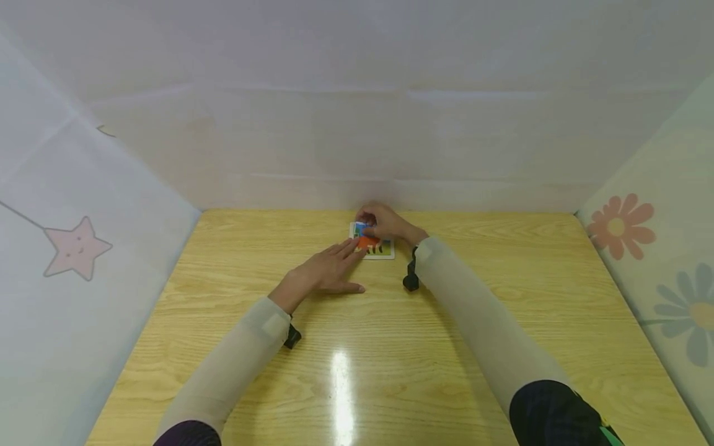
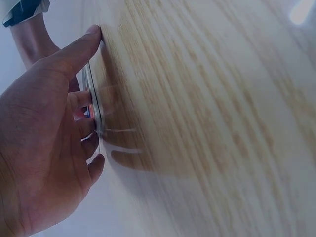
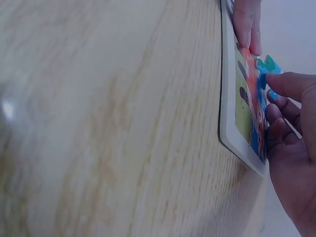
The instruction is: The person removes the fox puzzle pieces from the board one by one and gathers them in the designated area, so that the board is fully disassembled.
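A small jigsaw puzzle in a white-rimmed tray (image 1: 390,255) lies flat near the table's far edge, its picture orange, blue and yellow-green. My left hand (image 1: 329,271) is spread at its near left side, straight fingertips resting on the orange part of the picture. The thumb lies out to the side, nearest the tabletop. Over the tray's upper part, my right hand (image 1: 387,223) has its fingers curled. In the right wrist view its thumb and fingers pinch a blue-and-green puzzle piece (image 3: 268,65), tilted up from the picture. In the left wrist view my hand hides most of the tray.
The light wooden table (image 1: 346,322) meets a pale cloth wall (image 1: 312,148) right behind the tray. Side panels with a pink star (image 1: 78,248) and flowers (image 1: 621,227) stand left and right. A black strap device (image 1: 411,279) sits at the right wrist.
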Tool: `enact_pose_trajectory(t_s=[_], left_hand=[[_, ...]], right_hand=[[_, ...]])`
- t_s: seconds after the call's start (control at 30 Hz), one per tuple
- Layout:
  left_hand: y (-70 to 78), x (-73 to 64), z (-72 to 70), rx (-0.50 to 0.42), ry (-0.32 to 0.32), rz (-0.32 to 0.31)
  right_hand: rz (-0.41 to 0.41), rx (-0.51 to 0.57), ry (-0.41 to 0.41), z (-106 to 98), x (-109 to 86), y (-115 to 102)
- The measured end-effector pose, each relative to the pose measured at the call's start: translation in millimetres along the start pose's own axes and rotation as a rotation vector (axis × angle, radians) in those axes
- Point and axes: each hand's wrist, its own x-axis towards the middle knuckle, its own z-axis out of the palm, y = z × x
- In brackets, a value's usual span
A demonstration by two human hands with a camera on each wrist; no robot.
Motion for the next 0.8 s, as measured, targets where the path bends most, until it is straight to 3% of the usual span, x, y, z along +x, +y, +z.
enact_pose_trajectory(t_s=[0.8], left_hand=[[-3.3,2.6,3.2,-0.024,-0.004,0.001]], right_hand=[[0.113,0.202,0.058,1.9,-5.7,-3.7]])
